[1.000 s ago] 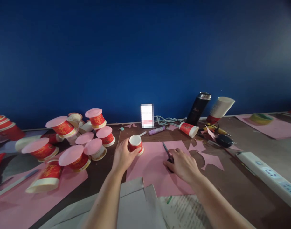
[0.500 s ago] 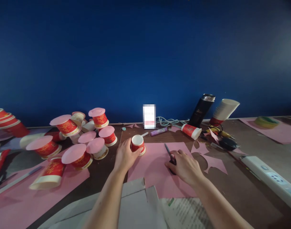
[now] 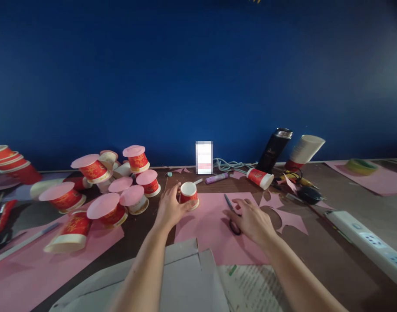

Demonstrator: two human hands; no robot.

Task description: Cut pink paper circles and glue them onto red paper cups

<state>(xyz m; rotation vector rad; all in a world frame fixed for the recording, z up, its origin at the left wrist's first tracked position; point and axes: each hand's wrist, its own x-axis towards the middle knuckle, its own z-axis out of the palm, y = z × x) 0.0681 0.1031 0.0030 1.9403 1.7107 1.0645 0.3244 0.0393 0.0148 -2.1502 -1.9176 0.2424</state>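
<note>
A short red paper cup with a white rim stands mouth up on the pink paper sheet. My left hand is wrapped around its left side, thumb across the front and fingers curved behind. Scissors with dark handles lie on the same sheet, blades pointing away from me. Over their handles hovers my right hand, fingers loosely spread and not gripping them. Ring-shaped pink paper offcuts lie beside that hand.
At left, several red cups topped with pink discs crowd the table. A purple glue stick, a tipped cup, a black flask and a bright blurred rectangle line the back. A white power strip lies at right.
My right hand has loosened from the scissors and shifted slightly to the right, leaving their handles more exposed. My left hand stays at the cup. The view has shifted a little.
</note>
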